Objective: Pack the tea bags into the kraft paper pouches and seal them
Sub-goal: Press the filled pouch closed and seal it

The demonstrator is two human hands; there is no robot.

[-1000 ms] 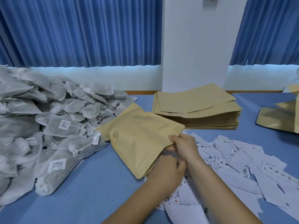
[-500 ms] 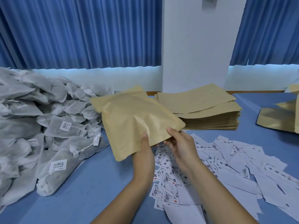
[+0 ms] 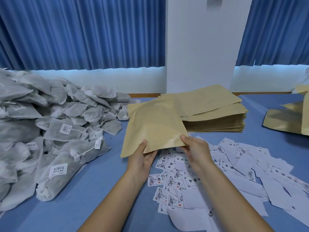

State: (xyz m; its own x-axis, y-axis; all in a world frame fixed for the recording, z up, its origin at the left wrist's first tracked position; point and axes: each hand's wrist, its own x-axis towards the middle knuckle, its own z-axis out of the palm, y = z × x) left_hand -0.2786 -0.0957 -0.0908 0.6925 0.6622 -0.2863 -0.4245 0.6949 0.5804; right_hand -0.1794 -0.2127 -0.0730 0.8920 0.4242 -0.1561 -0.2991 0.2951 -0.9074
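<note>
Tan kraft paper pouch (image 3: 153,126) now lifted off blue table (image 3: 100,198), above white label slips (image 3: 234,164); my left hand (image 3: 142,159) and right hand (image 3: 196,152) pinch its near edge, thumbs on top. Likely sealing next.

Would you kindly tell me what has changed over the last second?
The kraft pouch rose and swung upright; the left hand and right hand, bunched at one corner before, now grip its near edge apart. Tea bag pile, pouch stack and labels stayed put.
</note>
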